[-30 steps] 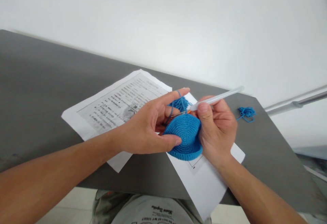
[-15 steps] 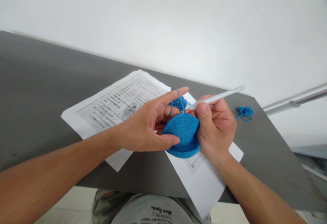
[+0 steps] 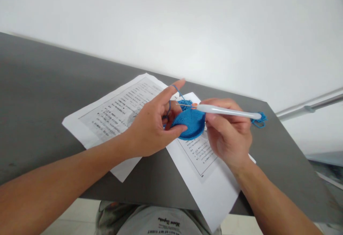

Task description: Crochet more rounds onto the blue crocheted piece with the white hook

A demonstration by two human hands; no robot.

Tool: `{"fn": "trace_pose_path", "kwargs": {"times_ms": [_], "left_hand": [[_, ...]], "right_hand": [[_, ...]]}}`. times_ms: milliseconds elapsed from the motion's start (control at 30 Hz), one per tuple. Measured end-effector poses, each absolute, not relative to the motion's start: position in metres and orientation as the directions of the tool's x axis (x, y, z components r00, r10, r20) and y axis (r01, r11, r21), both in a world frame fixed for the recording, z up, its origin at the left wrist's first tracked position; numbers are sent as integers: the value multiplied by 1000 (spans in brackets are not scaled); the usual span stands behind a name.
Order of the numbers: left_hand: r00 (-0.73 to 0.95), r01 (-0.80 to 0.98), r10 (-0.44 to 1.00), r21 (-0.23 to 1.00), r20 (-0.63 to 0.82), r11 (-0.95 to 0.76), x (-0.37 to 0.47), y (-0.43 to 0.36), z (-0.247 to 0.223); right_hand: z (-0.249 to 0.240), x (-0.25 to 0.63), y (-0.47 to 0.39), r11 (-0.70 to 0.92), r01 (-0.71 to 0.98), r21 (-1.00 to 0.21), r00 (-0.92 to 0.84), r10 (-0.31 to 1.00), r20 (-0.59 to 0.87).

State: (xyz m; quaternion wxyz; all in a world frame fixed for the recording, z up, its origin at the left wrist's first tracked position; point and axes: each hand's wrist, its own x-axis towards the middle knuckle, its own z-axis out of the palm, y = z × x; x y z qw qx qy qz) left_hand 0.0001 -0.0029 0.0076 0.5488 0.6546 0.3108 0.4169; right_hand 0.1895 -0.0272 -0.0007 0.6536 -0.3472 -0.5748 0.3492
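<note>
A round blue crochet piece is pinched between the thumb and fingers of my left hand. Blue yarn loops round the raised index finger of that hand and runs down to the top edge of the piece. My right hand grips a crochet hook by its thick white handle, which points right. The thin metal tip lies above the piece, pointing left. A small orange item sits at the base of the metal shaft. Behind the piece lies a tangle of blue yarn.
Two printed sheets, one at the left and one at the right, lie on the grey table. A second blue yarn bundle is partly behind the hook handle. A white wall and metal bar stand beyond.
The hook has swung from slanting up right to nearly level, its handle end lower. The crochet piece has risen and tilted, showing less of its face. My left index finger has shifted up and left.
</note>
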Motion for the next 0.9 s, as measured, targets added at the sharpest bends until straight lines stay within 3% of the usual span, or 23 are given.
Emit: {"fn": "trace_pose_path", "kwargs": {"times_ms": [100,233,367,633,800,900], "left_hand": [[449,14,866,967,221,-254,0,-2,6],[511,-22,856,996,81,-81,3,-1,4],[498,-7,865,998,63,-69,3,0,3],[325,202,833,828,448,-524,-2,-2,-4],[236,234,777,742,583,-628,-1,-4,-11],[220,129,798,794,561,-594,-3,-3,-17]], "right_hand": [[0,193,-25,552,-20,-833,95,831,548],[-3,190,-25,368,-27,-929,93,927,364],[-6,188,-26,299,-93,-950,-14,953,301],[1,195,-29,410,-81,-909,-51,909,414],[-3,202,-30,490,-37,-871,-127,862,491],[1,203,-32,624,90,-776,-199,775,600]]}}
